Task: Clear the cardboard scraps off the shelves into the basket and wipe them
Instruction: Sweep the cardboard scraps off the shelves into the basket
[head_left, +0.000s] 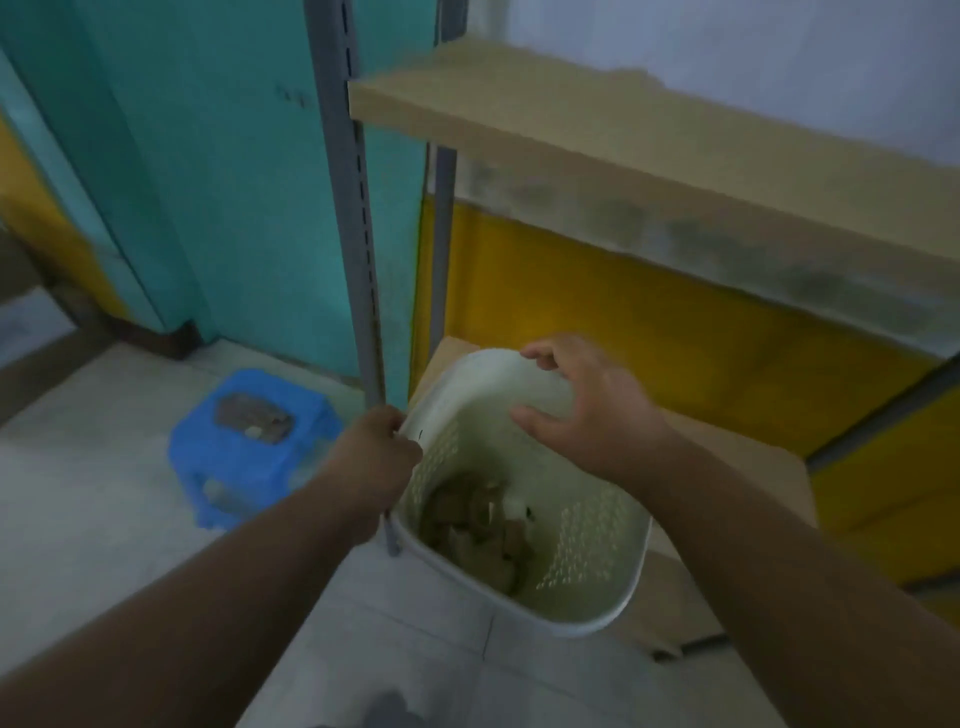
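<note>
White perforated basket (582, 566) at lower centre of frame, brown cardboard scraps (475, 519) heaped in its bottom. Left hand (376, 452) fingers curled over its left rim; right hand (582, 405) fingers and thumb grip the far rim. Blue stool (249, 441) on floor, left.

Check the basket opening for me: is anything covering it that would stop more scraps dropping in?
Nothing visible blocks it. The basket is open-topped, with cardboard scraps lying at its bottom. The left hand and right hand grip only its rim, at the sides.
</note>
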